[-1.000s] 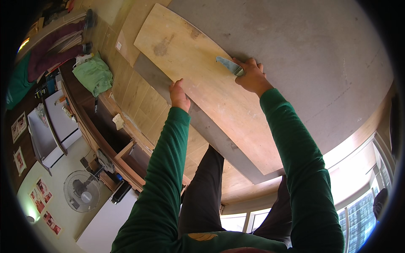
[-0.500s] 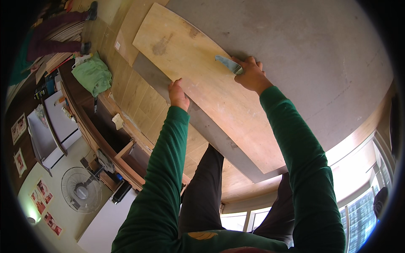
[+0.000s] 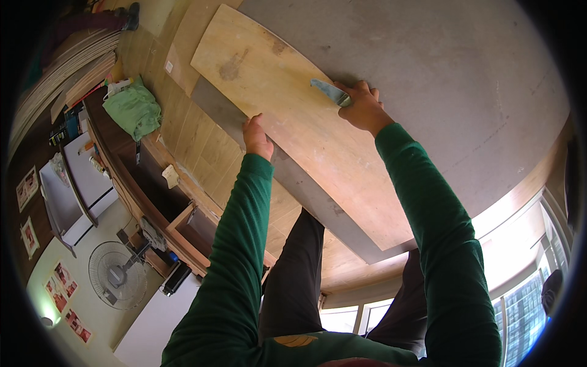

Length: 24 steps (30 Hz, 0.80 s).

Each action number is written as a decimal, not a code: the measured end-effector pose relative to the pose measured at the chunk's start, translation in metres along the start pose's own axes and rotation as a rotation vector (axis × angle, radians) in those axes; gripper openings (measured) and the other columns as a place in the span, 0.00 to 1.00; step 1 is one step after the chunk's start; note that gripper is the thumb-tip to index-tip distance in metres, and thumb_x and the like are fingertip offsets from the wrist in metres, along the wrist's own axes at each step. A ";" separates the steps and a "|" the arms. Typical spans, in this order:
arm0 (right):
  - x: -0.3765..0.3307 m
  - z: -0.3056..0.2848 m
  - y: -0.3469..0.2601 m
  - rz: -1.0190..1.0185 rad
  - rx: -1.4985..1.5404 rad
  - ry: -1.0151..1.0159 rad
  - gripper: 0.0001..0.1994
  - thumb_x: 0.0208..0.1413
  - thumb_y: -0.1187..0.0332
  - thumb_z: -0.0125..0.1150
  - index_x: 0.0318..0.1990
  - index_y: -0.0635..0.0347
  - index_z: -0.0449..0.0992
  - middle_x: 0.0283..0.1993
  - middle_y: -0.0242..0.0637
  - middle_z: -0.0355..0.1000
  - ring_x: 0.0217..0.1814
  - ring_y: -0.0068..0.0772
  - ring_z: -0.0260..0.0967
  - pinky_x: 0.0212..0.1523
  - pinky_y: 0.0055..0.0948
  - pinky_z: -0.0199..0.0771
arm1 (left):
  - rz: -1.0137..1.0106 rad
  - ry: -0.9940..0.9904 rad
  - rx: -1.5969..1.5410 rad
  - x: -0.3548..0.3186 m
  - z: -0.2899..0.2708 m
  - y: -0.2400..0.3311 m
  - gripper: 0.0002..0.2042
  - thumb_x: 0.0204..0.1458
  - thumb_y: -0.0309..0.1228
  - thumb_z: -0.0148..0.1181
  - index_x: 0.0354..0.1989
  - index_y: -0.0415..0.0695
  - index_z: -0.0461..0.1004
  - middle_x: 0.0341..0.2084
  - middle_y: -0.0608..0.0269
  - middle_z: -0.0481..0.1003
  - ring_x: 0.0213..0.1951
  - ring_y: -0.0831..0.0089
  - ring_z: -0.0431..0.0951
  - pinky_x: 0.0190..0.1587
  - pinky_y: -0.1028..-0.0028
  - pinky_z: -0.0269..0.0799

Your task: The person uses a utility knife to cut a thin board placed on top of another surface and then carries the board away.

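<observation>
A long, light plywood board [image 3: 318,147] lies at a slant on a larger grey-brown sheet [image 3: 452,92]. My left hand [image 3: 258,137] is closed at the plywood's left edge, thumb towards its top face, with the fingers partly hidden. Held in my right hand [image 3: 365,109] is a flat, blue-grey blade [image 3: 329,92], wide and tapering to the left. It rests on or just above the plywood near its far right edge. My palm hides its handle, so the exact kind of tool cannot be told.
To the left, a green plastic bag [image 3: 133,110] sits on a brown cabinet [image 3: 156,183] with open compartments. A standing fan [image 3: 117,275] is at lower left. Boards are stacked [image 3: 67,67] at upper left, where another person's leg [image 3: 98,20] shows. Windows [image 3: 523,312] are at lower right.
Both hands keep nearly the same place and hold; the blade has barely shifted. At upper left, the other person has moved mostly out of view, showing more of the board stack.
</observation>
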State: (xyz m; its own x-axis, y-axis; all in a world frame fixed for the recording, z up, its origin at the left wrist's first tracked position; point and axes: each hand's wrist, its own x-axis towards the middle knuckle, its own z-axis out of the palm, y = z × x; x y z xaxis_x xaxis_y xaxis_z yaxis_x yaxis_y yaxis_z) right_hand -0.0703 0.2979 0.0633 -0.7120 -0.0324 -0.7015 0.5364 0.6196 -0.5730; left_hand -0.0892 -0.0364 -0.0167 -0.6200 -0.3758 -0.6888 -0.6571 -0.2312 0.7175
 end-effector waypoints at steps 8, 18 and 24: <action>-0.001 0.001 0.003 -0.006 -0.017 0.017 0.33 0.51 0.66 0.59 0.68 0.30 0.68 0.62 0.41 0.59 0.69 0.57 0.50 0.65 0.56 0.55 | -0.014 -0.001 0.018 -0.008 0.007 0.003 0.22 0.54 0.32 0.61 0.57 0.41 0.65 0.54 0.55 0.70 0.55 0.61 0.70 0.58 0.59 0.67; 0.000 0.006 0.002 -0.019 -0.011 0.045 0.32 0.51 0.66 0.61 0.67 0.30 0.68 0.62 0.40 0.60 0.70 0.56 0.49 0.66 0.54 0.55 | 0.016 -0.019 0.013 -0.006 0.005 0.004 0.20 0.52 0.31 0.62 0.52 0.42 0.66 0.51 0.57 0.71 0.53 0.63 0.70 0.57 0.60 0.67; 0.001 0.006 0.003 -0.025 -0.079 0.061 0.34 0.50 0.64 0.61 0.68 0.27 0.67 0.61 0.38 0.59 0.67 0.52 0.52 0.63 0.50 0.60 | 0.019 0.002 0.048 -0.005 0.001 0.004 0.22 0.51 0.32 0.64 0.54 0.43 0.66 0.53 0.58 0.70 0.55 0.64 0.68 0.58 0.61 0.65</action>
State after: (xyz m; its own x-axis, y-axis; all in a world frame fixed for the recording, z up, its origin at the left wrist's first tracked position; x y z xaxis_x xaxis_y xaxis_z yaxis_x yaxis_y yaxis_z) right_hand -0.0668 0.2949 0.0578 -0.7525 -0.0024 -0.6586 0.4821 0.6794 -0.5532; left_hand -0.0896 -0.0347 -0.0107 -0.6315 -0.3811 -0.6753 -0.6653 -0.1810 0.7243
